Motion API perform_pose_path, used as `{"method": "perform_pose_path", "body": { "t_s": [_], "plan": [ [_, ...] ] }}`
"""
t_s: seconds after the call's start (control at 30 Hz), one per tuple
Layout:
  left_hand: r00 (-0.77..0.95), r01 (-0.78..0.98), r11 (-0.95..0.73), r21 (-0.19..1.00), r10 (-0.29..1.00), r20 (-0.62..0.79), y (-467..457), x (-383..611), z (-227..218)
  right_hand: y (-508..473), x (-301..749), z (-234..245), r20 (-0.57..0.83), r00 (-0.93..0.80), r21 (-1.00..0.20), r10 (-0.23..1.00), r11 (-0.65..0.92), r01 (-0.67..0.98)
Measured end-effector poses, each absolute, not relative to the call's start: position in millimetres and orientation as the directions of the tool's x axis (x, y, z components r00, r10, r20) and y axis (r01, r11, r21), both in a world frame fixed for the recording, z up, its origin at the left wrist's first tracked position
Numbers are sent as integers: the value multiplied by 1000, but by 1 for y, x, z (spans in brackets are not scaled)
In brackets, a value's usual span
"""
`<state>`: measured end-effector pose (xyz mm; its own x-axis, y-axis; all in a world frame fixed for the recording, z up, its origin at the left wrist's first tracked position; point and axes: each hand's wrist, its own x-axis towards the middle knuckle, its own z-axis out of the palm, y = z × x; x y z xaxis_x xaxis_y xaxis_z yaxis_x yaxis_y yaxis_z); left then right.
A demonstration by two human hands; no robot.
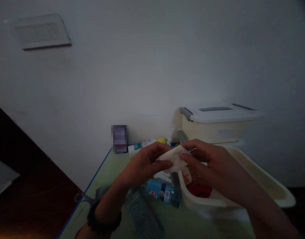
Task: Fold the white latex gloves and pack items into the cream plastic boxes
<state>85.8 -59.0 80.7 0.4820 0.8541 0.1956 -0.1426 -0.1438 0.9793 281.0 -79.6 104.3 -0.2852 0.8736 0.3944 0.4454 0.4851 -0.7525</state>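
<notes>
A small folded piece of white paper (176, 158), perhaps tissue, is held up between my two hands. Its left part lies between the thumb and curled fingers of my left hand (145, 162). My right hand (208, 161) pinches the right part, fingertips on its upper edge and face. Below the paper, a clear bottle with a blue label (162, 192) lies on its side on the pale green table (112, 166). To the right stands an open cream bin (262, 176) with a red-and-white package (198, 187) inside; my right forearm crosses over it.
A white spray bottle with a yellow part (142, 146) lies by the wall. Left of it a phone-like screen (120, 138), blurred out, leans upright. A lidded cream box (212, 127) stands behind the bin. A patterned grey-blue cloth item (144, 214) lies in front, near a metal loop (79, 198).
</notes>
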Motion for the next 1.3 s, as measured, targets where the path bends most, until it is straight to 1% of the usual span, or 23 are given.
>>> {"method": "perform_pose_path", "body": {
  "t_s": [0.07,0.17,0.23,0.3,0.37,0.47,0.57,0.67,0.77,0.83,0.97,1.03,1.2,1.3],
  "plan": [
    [556,-113,-150,982,809,188,-46,103,84,-71,300,107,404,-286,-713,869,495,497],
    [591,-101,-168,981,783,195,-31,126,85,-61,327,108,411,-264,-676,873,486,555],
    [588,-73,-191,979,784,197,-25,137,83,-57,340,109,377,-276,-683,884,466,562],
    [592,13,-238,971,785,185,-23,143,82,-55,348,111,329,-305,-683,894,448,577],
    [575,189,-319,929,803,158,-24,146,81,-54,351,113,293,-326,-639,899,438,632],
    [597,363,-409,837,792,128,-24,149,79,-53,349,113,276,-328,-544,903,428,722],
    [601,454,-472,756,788,132,-21,152,75,-53,348,110,276,-327,-492,904,425,760],
    [654,477,-534,698,746,124,-19,155,69,-55,355,110,228,-320,-464,919,392,795],
    [682,463,-562,685,720,129,-19,158,62,-55,370,115,122,-298,-391,947,322,862],
    [667,490,-562,667,734,128,-20,162,58,-52,381,120,7,-305,-351,952,288,891],
    [642,596,-586,550,758,112,-23,168,56,-40,399,125,-298,-350,-368,888,232,900],
    [648,601,-603,525,752,123,-24,169,57,-35,403,121,-394,-352,-382,849,197,903],
    [660,599,-634,489,737,148,-24,168,57,-34,401,97,-534,-303,-422,789,62,904],
    [677,600,-651,464,723,139,-23,167,55,-42,397,81,-584,-270,-418,765,2,908]
  ]
}}
